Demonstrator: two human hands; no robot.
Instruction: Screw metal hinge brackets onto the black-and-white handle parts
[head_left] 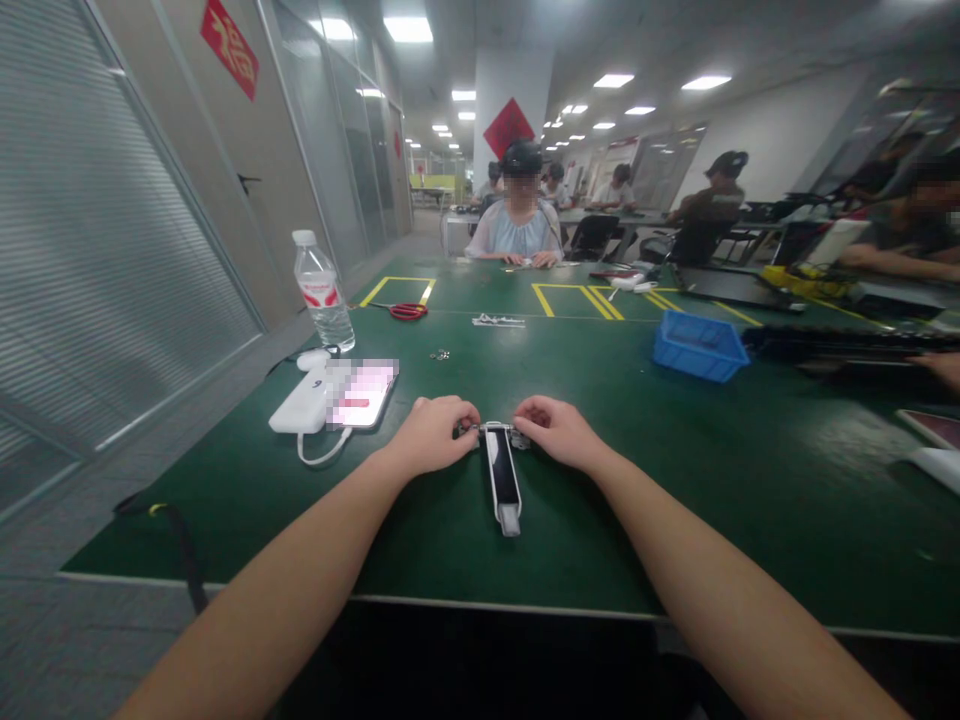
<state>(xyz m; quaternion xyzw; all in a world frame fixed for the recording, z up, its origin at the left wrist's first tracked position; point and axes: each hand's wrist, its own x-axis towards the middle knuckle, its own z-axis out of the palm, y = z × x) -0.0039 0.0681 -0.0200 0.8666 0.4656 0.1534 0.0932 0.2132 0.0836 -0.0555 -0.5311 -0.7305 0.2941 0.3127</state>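
Note:
On the green table in front of me lies a long, narrow black piece with a white frame (504, 470) and a pale, shiny tab at its near end. Small silvery metal parts stick out on both sides of its far end. My left hand (436, 432) has thumb and fingers closed on the metal part at the left. Opposite it, my right hand (559, 432) pinches the metal part at the right. The fingers cover much of both parts, so their exact kind cannot be made out.
Several tiny metal pieces (441, 355) and a thin white strip (499, 321) lie beyond my hands. Red-handled scissors (407, 312), a water bottle (324, 295), a white power bank (302, 398) and a phone (367, 393) are leftward. A blue bin (699, 345) stands right. A person (517, 225) sits opposite.

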